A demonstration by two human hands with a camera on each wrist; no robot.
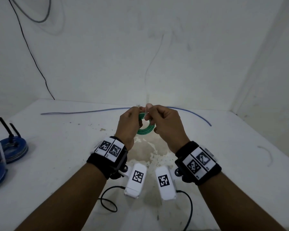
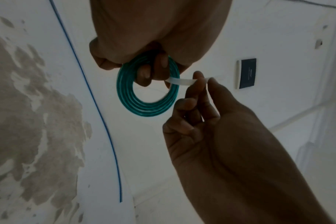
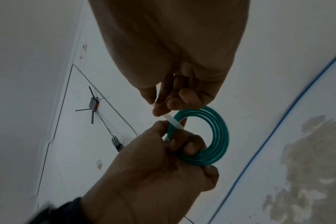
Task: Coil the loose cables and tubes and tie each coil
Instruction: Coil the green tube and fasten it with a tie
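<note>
Held above the desk (image 1: 207,164), the light, springy green tube coil (image 2: 147,106) is gripped by the left hand (image 1: 126,125) while the right hand (image 1: 167,125) pinches the thin, slippery white zip tie (image 2: 182,81) crossing its windings, best held there.

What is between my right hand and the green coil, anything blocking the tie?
Nothing visible blocks it. The left hand grips the green tube coil above the table, and the right hand pinches the white zip tie that crosses the coil's band. The loose blue tube lies behind them on the table, apart.
</note>
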